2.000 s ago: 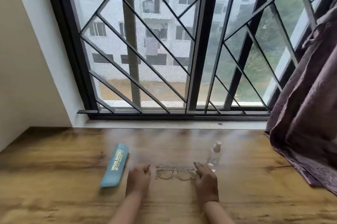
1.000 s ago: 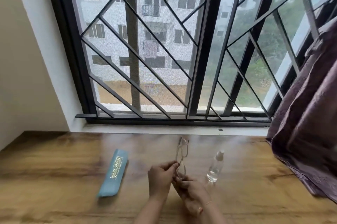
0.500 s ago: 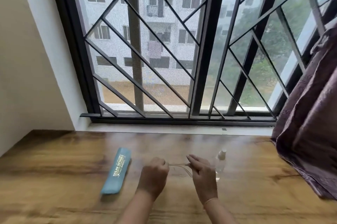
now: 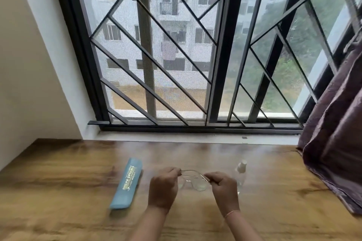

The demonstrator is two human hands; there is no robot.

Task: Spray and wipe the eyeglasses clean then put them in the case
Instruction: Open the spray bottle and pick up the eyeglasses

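At the bottom centre, two bare forearms reach up into the frame, with a thin pale band [image 4: 232, 213] round the right wrist. The left hand [image 4: 163, 187] is curled and pinches the left end of the eyeglasses [image 4: 194, 181]. The right hand [image 4: 225, 189] is curled the same way and pinches the right end. The clear-rimmed glasses span the gap between the two hands, low over the wooden table [image 4: 68, 191].

Left of the hands a blue case [image 4: 127, 184] lies closed on the table. Its yellow lettering reads roughly "SHILPA OPTICALS", and a smaller line beside it is too blurred to read. Just right of the right hand stands a small clear spray bottle [image 4: 241, 174], upright, with a white cap and no legible label.

Beyond the table run a pale sill [image 4: 176, 137] and a dark-framed window [image 4: 221, 54] with diagonal bars. A purple curtain [image 4: 337, 123] hangs at the right edge.
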